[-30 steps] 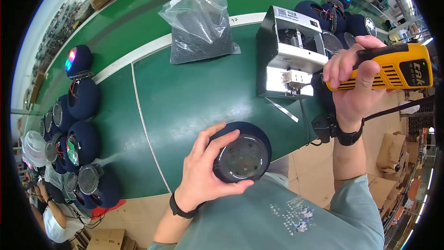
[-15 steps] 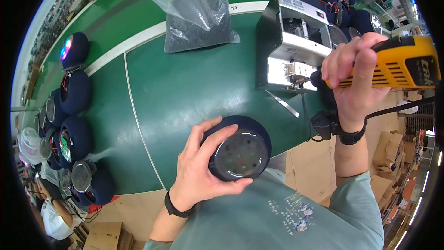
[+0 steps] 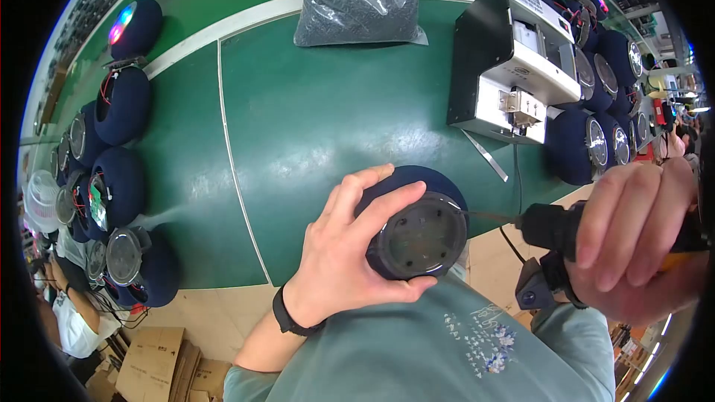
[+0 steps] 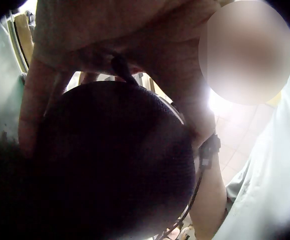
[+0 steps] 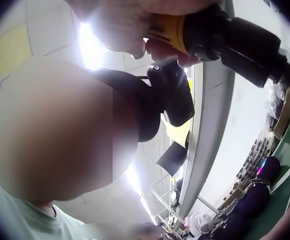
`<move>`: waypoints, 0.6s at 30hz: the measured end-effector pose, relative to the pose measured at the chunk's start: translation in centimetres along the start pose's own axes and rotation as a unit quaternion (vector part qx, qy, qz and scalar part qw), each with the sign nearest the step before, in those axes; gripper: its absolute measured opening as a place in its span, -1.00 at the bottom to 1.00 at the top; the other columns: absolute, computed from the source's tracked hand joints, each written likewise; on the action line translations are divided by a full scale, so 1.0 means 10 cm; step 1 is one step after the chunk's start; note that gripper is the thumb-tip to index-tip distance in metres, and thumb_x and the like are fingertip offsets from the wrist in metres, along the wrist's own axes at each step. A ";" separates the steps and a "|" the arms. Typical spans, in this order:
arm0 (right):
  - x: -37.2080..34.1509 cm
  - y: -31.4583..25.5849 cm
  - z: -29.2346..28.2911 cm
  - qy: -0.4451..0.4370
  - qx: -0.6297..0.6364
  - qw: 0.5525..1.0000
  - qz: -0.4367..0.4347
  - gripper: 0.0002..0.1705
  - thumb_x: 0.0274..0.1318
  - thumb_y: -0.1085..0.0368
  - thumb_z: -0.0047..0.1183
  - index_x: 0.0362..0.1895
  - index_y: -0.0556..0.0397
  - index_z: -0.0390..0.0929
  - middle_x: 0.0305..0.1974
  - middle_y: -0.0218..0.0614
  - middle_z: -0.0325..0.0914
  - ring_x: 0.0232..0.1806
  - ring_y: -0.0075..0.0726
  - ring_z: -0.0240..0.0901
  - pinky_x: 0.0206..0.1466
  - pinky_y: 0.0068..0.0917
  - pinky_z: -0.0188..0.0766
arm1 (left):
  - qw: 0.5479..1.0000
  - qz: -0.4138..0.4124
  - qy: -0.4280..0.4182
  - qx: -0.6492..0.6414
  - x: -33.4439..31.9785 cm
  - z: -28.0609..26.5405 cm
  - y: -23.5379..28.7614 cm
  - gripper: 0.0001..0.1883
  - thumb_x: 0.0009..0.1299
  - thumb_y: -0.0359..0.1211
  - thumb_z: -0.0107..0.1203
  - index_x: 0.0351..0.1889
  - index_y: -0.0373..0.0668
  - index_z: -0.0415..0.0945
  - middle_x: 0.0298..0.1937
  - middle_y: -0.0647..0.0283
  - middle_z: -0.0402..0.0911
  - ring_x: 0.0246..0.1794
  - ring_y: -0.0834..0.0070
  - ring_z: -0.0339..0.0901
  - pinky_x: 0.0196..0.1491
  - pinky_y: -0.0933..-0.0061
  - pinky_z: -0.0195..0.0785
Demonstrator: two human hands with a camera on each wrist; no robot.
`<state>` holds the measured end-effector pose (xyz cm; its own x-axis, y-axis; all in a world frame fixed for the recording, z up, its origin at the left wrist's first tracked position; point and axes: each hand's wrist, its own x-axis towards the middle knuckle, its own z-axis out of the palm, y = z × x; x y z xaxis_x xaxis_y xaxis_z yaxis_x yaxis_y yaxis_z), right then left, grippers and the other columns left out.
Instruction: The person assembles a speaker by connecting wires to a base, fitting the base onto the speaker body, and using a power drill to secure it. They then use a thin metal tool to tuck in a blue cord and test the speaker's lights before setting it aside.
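Two hands are full: my left hand (image 3: 350, 242) grips the round navy speaker (image 3: 413, 219) by the green workbench's (image 3: 335, 112) near edge; from its right, my right hand (image 3: 637, 242) holds the electric screwdriver (image 3: 547, 225), bit (image 3: 491, 216) lying crosswise toward the rim, contact unclear.

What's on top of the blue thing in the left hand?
A see-through round cover with dark spots. The left hand hides part of the blue thing, and what's under the cover is too dim to tell.

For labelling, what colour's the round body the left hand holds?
Round body: dark blue, clearest in head view.
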<state>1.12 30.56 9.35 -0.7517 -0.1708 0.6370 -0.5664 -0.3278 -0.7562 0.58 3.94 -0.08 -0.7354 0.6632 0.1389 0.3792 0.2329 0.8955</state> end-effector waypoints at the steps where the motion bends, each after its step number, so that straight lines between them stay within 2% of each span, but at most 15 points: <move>1: 0.07 0.16 -0.12 -0.074 0.041 0.996 -0.009 -0.54 0.70 0.01 0.09 0.25 0.19 0.54 -0.41 -0.37 0.53 -0.42 -0.38 0.55 -0.28 -0.31 0.60 | 1.000 -0.003 -0.003 0.001 0.00 0.00 0.00 0.03 -0.16 -0.11 0.75 0.44 0.16 0.68 0.45 0.10 0.51 0.36 0.02 0.62 0.13 0.04 0.72; 3: 0.08 0.33 -0.31 -0.222 0.124 0.967 -0.023 -0.56 0.66 0.01 0.16 0.10 0.21 0.63 -0.35 -0.26 0.64 -0.32 -0.23 0.65 -0.16 -0.18 0.66 | 1.000 -0.007 -0.005 -0.001 0.00 0.00 0.00 0.03 -0.17 -0.12 0.74 0.45 0.17 0.67 0.46 0.11 0.51 0.36 0.03 0.62 0.14 0.04 0.73; 5: 0.11 0.52 -0.47 -0.363 0.205 0.908 -0.037 -0.55 0.62 0.02 0.23 -0.05 0.24 0.73 -0.30 -0.15 0.75 -0.22 -0.08 0.75 -0.04 -0.05 0.73 | 1.000 -0.018 -0.011 0.000 0.00 -0.01 0.01 0.03 -0.17 -0.13 0.74 0.44 0.18 0.67 0.47 0.12 0.50 0.36 0.02 0.62 0.14 0.03 0.73; 6: 0.01 0.88 -0.51 -0.507 0.322 0.799 -0.013 -0.65 0.65 0.16 0.19 0.18 0.22 0.69 -0.18 -0.07 0.77 -0.21 -0.05 0.74 -0.06 -0.03 0.71 | 1.000 -0.020 -0.009 -0.002 0.00 -0.01 0.01 0.03 -0.17 -0.13 0.74 0.44 0.18 0.67 0.47 0.12 0.50 0.36 0.02 0.62 0.14 0.03 0.73; 7: 0.02 0.60 -0.43 -0.507 0.324 0.798 -0.012 -0.65 0.65 0.16 0.19 0.18 0.22 0.69 -0.18 -0.07 0.77 -0.21 -0.05 0.74 -0.06 -0.03 0.71 | 1.000 -0.014 -0.008 0.001 0.00 -0.01 0.01 0.03 -0.18 -0.13 0.74 0.44 0.17 0.67 0.47 0.12 0.50 0.36 0.02 0.62 0.14 0.04 0.73; 8: 0.03 0.06 -0.28 -0.333 0.211 0.917 0.059 -0.52 0.64 0.11 0.21 0.43 0.06 0.47 -0.08 -0.02 0.79 -0.14 0.09 0.76 0.01 0.08 0.71 | 1.000 -0.008 -0.007 0.004 0.00 -0.01 0.01 0.04 -0.18 -0.14 0.74 0.44 0.17 0.67 0.47 0.12 0.50 0.36 0.03 0.62 0.14 0.04 0.73; 9: -0.02 -0.28 -0.12 -0.139 0.085 0.979 0.126 -0.28 0.64 0.06 0.22 0.68 -0.09 0.25 0.02 0.02 0.81 -0.07 0.23 0.79 0.08 0.20 0.70 | 1.000 -0.009 -0.005 0.003 0.00 -0.01 0.00 0.04 -0.18 -0.14 0.74 0.44 0.17 0.67 0.47 0.12 0.50 0.36 0.03 0.62 0.14 0.04 0.73; 10: -0.10 -0.31 0.06 -0.140 0.086 0.978 0.127 -0.28 0.64 0.06 0.22 0.68 -0.09 0.25 0.02 0.02 0.81 -0.07 0.23 0.79 0.08 0.20 0.70 | 1.000 -0.006 -0.004 0.004 0.00 0.00 -0.01 0.04 -0.19 -0.14 0.74 0.44 0.16 0.67 0.47 0.12 0.50 0.36 0.03 0.62 0.14 0.04 0.73; 11: -0.15 -0.29 0.24 -0.037 -0.024 0.996 0.075 -0.29 0.56 -0.04 0.29 0.52 -0.04 0.27 -0.19 -0.21 0.69 -0.31 -0.12 0.70 -0.17 -0.12 0.70 | 1.000 -0.002 -0.003 0.004 0.00 0.00 -0.01 0.04 -0.19 -0.15 0.74 0.44 0.16 0.67 0.47 0.12 0.50 0.36 0.03 0.62 0.15 0.04 0.73; 12: -0.18 -0.28 0.34 0.066 -0.134 0.989 0.021 -0.27 0.49 -0.13 0.36 0.37 0.02 0.28 -0.39 -0.43 0.58 -0.55 -0.46 0.61 -0.42 -0.45 0.71 | 1.000 -0.002 -0.002 0.003 0.00 0.00 -0.01 0.04 -0.19 -0.15 0.74 0.44 0.16 0.67 0.47 0.12 0.50 0.36 0.03 0.62 0.15 0.04 0.73; 15: -0.18 -0.27 0.40 0.059 -0.131 0.989 0.032 -0.29 0.48 -0.13 0.37 0.33 0.00 0.28 -0.40 -0.43 0.59 -0.56 -0.45 0.61 -0.43 -0.44 0.70 | 1.000 0.000 -0.003 0.002 0.00 -0.01 -0.01 0.03 -0.18 -0.15 0.74 0.44 0.15 0.67 0.47 0.11 0.50 0.35 0.03 0.63 0.14 0.05 0.73; 17: -0.19 -0.27 0.42 0.051 -0.129 0.989 0.043 -0.31 0.47 -0.14 0.38 0.28 -0.01 0.28 -0.40 -0.43 0.59 -0.56 -0.44 0.61 -0.45 -0.44 0.69 | 1.000 -0.001 -0.002 -0.009 0.00 -0.01 0.00 0.03 -0.21 -0.16 0.77 0.39 0.00 0.69 0.45 0.01 0.55 0.39 -0.03 0.65 0.29 0.01 0.66; 18: -0.19 -0.27 0.43 0.047 -0.128 0.990 0.048 -0.31 0.46 -0.14 0.38 0.26 -0.02 0.28 -0.40 -0.43 0.59 -0.57 -0.44 0.61 -0.46 -0.44 0.68 | 1.000 -0.001 0.002 -0.009 0.00 -0.01 0.00 0.03 -0.21 -0.16 0.77 0.39 0.00 0.69 0.45 0.01 0.55 0.39 -0.03 0.65 0.29 0.01 0.66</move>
<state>5.53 27.83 10.84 -0.8273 -0.0990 0.5530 -0.5490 -0.0660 -0.8332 0.49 3.90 -0.02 -0.7385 0.6599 0.1385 0.3672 0.2213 0.9034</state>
